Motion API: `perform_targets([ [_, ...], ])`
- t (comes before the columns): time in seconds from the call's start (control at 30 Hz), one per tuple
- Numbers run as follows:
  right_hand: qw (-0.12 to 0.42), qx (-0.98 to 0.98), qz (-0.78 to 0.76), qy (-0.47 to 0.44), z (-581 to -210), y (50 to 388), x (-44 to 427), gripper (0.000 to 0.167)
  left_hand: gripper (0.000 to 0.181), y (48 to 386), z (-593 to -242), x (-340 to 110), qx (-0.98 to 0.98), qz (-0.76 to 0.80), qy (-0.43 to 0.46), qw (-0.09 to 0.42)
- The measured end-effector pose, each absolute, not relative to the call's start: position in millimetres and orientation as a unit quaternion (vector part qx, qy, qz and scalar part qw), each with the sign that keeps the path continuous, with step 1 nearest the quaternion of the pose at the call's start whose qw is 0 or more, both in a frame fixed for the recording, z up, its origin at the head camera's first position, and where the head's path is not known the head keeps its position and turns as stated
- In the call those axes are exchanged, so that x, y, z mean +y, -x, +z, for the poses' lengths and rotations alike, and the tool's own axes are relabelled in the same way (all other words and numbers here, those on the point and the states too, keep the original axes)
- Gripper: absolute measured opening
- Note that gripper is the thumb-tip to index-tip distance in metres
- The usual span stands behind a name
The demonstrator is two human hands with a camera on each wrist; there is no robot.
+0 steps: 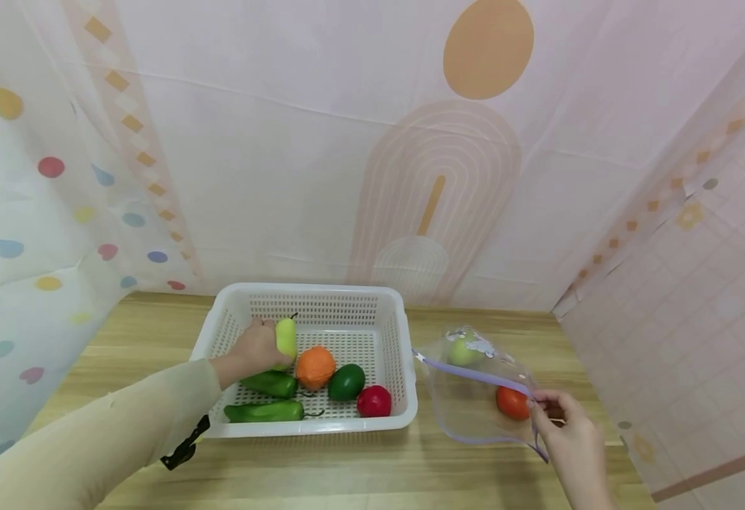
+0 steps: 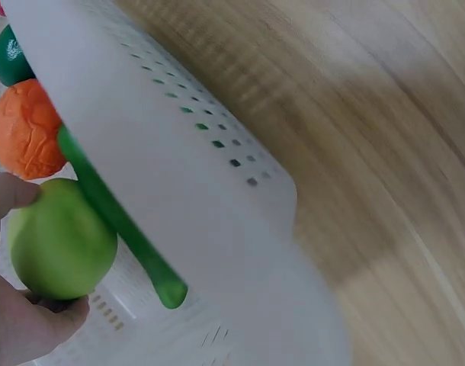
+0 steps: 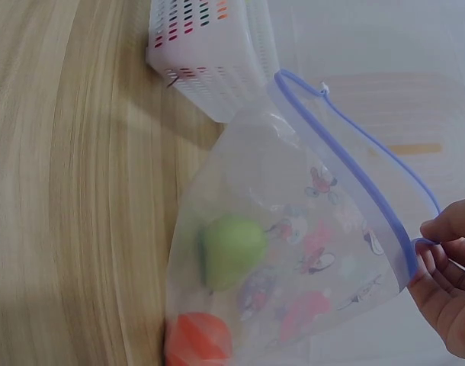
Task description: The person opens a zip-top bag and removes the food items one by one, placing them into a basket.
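My left hand [image 1: 253,351] grips a yellow-green pear [image 1: 286,336] inside the white plastic basket [image 1: 311,288]. Its rounded end faces the left wrist camera, with the thumb and fingers on either side. With thumb and fingers, my right hand [image 1: 573,443] pinches the purple zip edge of a clear printed zip bag [image 3: 293,164] at one corner. The bag's mouth gapes apart in the right wrist view. Through the film show a green fruit [image 3: 234,250] and a red tomato [image 3: 198,339], both low in the bag.
Beside the pear, the basket holds an orange [image 1: 316,367], a dark green avocado-like fruit [image 1: 347,382], a red round fruit [image 1: 374,401] and two green peppers [image 1: 264,411]. Bag and basket stand on a wooden table [image 1: 321,467], with patterned cloth walls [image 1: 270,177] behind and at both sides.
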State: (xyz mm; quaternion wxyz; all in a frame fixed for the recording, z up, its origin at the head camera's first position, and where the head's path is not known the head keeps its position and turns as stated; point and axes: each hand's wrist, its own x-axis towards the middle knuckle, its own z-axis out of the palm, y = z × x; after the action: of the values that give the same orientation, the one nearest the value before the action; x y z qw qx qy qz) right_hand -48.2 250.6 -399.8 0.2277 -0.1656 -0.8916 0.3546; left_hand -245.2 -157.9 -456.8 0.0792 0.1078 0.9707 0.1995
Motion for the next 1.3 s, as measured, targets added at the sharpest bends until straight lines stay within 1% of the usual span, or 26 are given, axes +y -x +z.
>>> perform_targets([
  [0.2,0.231,-0.894,0.349,0.163,-399,48,251,0.012,0.082,244,-458,-158,0.968,0.212,-0.086,0.106],
  [0.37,0.24,-0.893,0.35,0.149,-398,47,251,0.012,0.082,243,-455,-157,0.969,0.203,-0.075,0.118],
  [0.6,0.24,-0.893,0.35,0.151,-398,47,250,0.011,0.078,239,-452,-156,0.984,0.141,-0.076,0.083],
  [0.7,0.243,-0.893,0.351,0.143,-398,47,250,0.011,0.08,238,-450,-157,0.985,0.137,-0.064,0.086],
  [0.83,0.244,-0.894,0.347,0.141,-398,47,251,0.012,0.096,237,-447,-158,0.978,0.175,-0.044,0.106],
  [0.93,0.241,-0.896,0.344,0.147,-397,47,250,0.012,0.107,238,-445,-159,0.974,0.192,-0.05,0.111],
  [1.0,0.241,-0.896,0.343,0.148,-396,47,250,0.012,0.104,238,-444,-159,0.973,0.195,-0.059,0.106],
  [1.07,0.241,-0.896,0.344,0.148,-396,46,249,0.012,0.095,239,-442,-158,0.974,0.192,-0.068,0.098],
  [1.2,0.24,-0.896,0.341,0.151,-397,46,249,0.011,0.07,241,-434,-159,0.976,0.186,-0.088,0.065],
  [1.3,0.236,-0.897,0.341,0.157,-396,46,249,0.011,0.057,242,-428,-159,0.978,0.176,-0.098,0.049],
])
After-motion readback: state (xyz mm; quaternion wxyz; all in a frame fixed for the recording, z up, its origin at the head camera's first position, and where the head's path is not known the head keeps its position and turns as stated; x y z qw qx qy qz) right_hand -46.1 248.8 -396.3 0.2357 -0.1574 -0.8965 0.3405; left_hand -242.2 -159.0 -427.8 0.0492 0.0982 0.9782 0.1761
